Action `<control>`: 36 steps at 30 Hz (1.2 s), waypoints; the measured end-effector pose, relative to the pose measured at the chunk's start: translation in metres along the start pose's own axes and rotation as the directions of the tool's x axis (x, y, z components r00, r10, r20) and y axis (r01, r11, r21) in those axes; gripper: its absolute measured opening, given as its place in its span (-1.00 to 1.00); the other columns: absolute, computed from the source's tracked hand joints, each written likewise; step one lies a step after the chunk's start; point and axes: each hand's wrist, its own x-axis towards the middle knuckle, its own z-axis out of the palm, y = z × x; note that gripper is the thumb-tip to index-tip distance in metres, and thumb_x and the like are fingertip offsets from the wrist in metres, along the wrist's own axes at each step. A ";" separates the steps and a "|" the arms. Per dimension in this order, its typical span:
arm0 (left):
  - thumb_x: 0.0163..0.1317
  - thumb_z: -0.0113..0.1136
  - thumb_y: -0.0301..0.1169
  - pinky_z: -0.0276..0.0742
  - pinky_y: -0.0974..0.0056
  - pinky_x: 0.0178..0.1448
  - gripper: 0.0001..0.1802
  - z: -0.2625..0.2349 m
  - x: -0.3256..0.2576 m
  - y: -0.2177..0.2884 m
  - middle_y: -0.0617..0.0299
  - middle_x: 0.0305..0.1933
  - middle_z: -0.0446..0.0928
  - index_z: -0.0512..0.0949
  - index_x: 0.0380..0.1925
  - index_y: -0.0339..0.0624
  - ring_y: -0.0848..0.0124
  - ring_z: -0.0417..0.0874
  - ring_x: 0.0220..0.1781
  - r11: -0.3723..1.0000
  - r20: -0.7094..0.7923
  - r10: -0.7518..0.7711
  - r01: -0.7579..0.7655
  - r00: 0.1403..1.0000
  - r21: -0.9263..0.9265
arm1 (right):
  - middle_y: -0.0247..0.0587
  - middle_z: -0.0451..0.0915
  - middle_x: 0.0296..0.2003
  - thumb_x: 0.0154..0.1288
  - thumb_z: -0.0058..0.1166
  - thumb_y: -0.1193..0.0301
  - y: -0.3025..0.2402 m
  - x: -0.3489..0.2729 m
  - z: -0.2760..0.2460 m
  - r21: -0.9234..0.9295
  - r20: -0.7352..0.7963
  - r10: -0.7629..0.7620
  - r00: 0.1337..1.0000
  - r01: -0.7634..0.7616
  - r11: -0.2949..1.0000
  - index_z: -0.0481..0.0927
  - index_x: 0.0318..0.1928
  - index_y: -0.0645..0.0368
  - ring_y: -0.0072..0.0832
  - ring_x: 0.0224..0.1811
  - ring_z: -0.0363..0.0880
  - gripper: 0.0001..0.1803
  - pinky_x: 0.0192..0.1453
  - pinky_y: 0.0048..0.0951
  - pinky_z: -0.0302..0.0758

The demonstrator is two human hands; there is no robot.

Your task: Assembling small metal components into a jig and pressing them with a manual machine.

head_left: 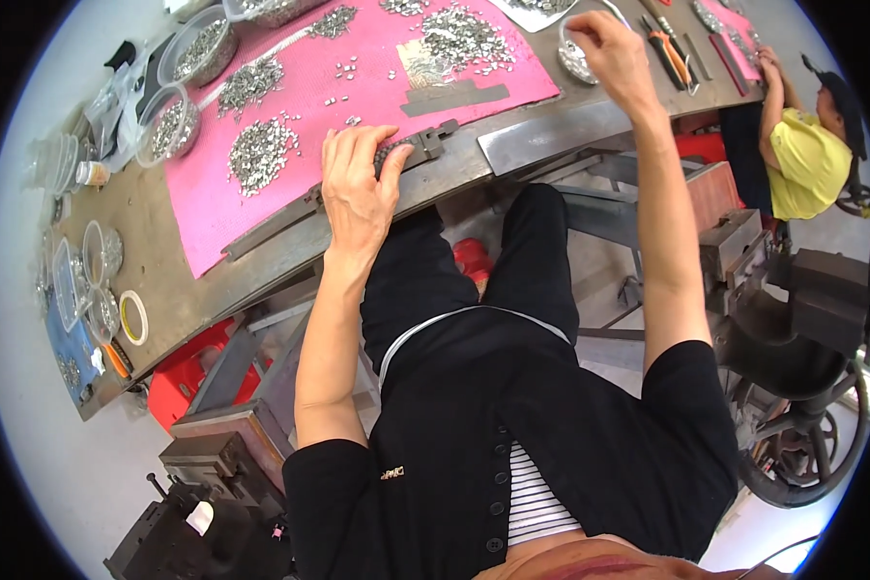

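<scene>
- Your left hand [358, 188], mid-frame, presses flat with fingers spread on the long dark metal jig bar [411, 150] at the desk [179, 290] edge.
- Your right hand [614, 48], upper right, has its fingers curled into a shallow metal dish [575, 60]; whether they hold anything, you cannot tell.
- Lean harder and the bar could slip, scattering the small silver pieces [259, 150] off the pink mat [261, 208].

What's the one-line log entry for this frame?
left hand: flat on dark metal bar at bench edge | right hand: reaching into clear dish | pink mat: piles of small metal parts

Clear bowls [198, 46] of small metal parts, a tape roll [133, 317], pliers [669, 53], perhaps a press [793, 329]; a yellow-shirted person [807, 159] nearby.
</scene>
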 end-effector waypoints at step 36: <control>0.23 0.28 -0.59 0.35 -0.11 0.41 -0.80 0.016 -0.013 0.002 0.15 -0.14 0.63 0.66 -0.15 -0.16 0.14 0.64 0.01 0.996 -0.332 0.076 -0.058 0.940 0.064 | -0.21 0.58 -0.41 0.26 0.32 0.45 -0.056 -0.048 0.069 0.285 0.035 -0.008 0.999 -0.002 0.958 0.72 -0.23 0.23 -0.44 -0.47 0.52 -0.88 -0.30 -0.41 0.47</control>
